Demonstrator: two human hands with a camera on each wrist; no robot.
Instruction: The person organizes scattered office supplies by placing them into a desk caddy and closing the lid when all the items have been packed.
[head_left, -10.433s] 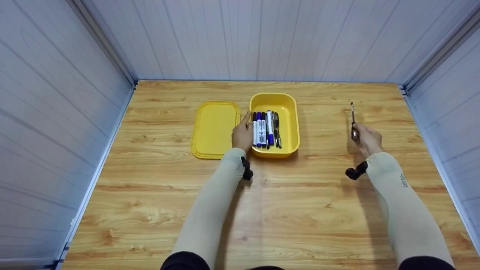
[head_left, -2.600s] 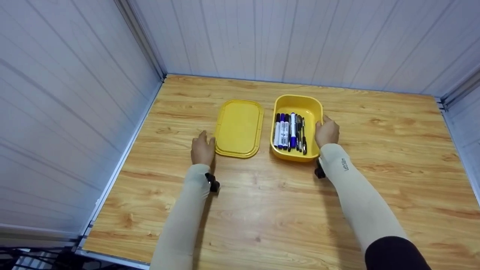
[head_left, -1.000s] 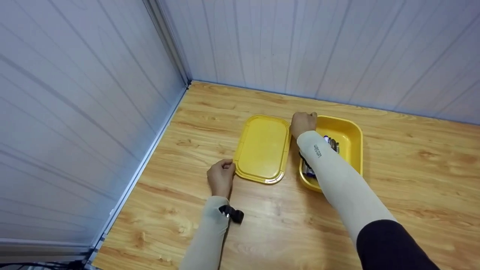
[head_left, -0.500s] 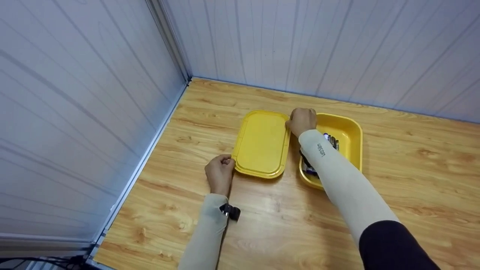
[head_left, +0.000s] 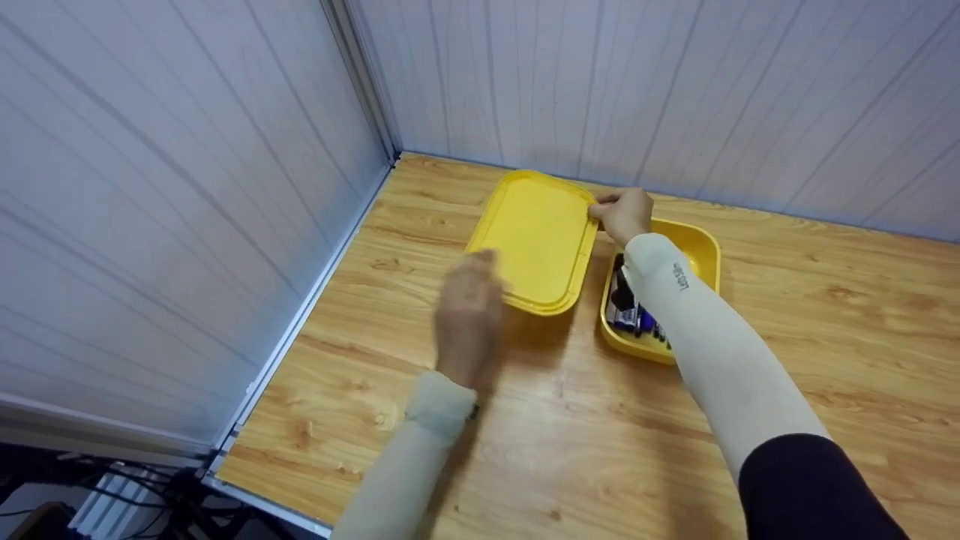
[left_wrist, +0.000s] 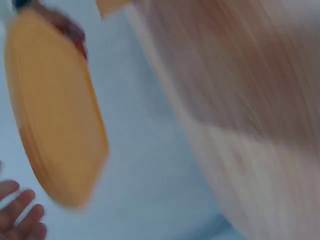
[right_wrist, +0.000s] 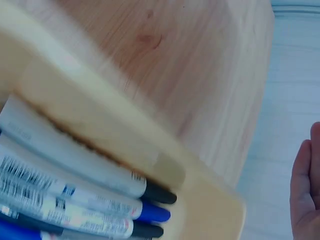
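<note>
A yellow lid (head_left: 536, 240) is held up off the table, tilted. My right hand (head_left: 626, 214) pinches it near its far right corner. My left hand (head_left: 469, 319), blurred by motion, is at the lid's near left side. In the left wrist view the left fingers (left_wrist: 22, 212) are spread, apart from the lid (left_wrist: 55, 115). Beneath my right forearm stands the open yellow box (head_left: 637, 349), partly hidden. Inside it lie white markers (right_wrist: 75, 190) with black and blue caps, and other pens. The right wrist view shows part of the right hand (right_wrist: 305, 185) at its edge.
The wood-grain table (head_left: 525, 442) meets a pale panel wall (head_left: 540, 82) at the back and another wall (head_left: 187, 202) on the left. Dark cables (head_left: 184, 487) hang beyond the table's near left corner.
The lid has risen off the table and moved towards the back wall, in my right hand's pinch. My left hand has let go of its near left corner and turned over.
</note>
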